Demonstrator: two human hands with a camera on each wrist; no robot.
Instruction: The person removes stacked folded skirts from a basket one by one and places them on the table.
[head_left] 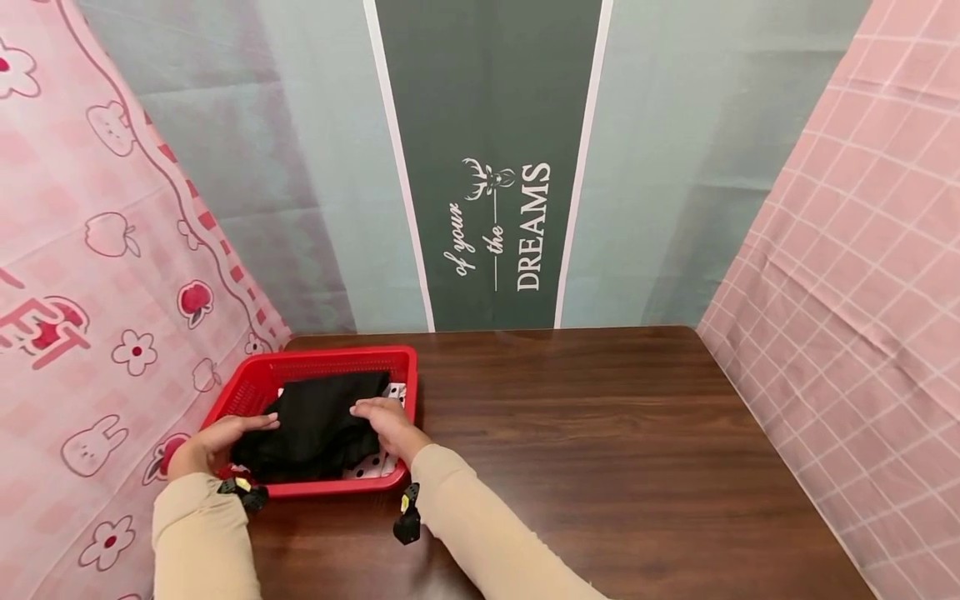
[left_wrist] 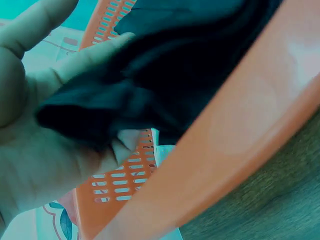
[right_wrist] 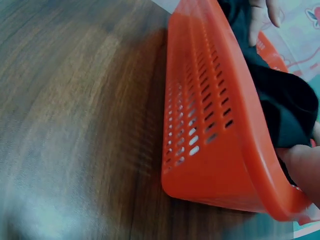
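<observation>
A folded black garment (head_left: 318,421) lies in the red basket (head_left: 411,379), on top of a white cloth with black dots (head_left: 371,467). At the garment's left side is my left hand (head_left: 225,433). In the left wrist view its palm and straight fingers (left_wrist: 102,52) lie against the black cloth (left_wrist: 165,70), the thumb standing apart. My right hand (head_left: 390,423) holds the garment's right side over the basket's rim. Part of that hand (right_wrist: 304,167) shows at the edge of the right wrist view, its fingers partly hidden by the bulging cloth.
The basket stands at the left of a brown wooden table (head_left: 600,450), close to a pink patterned curtain (head_left: 112,292). A grey-green curtain with lettering (head_left: 495,167) hangs behind the table, and a pink checked curtain (head_left: 862,333) along the right side.
</observation>
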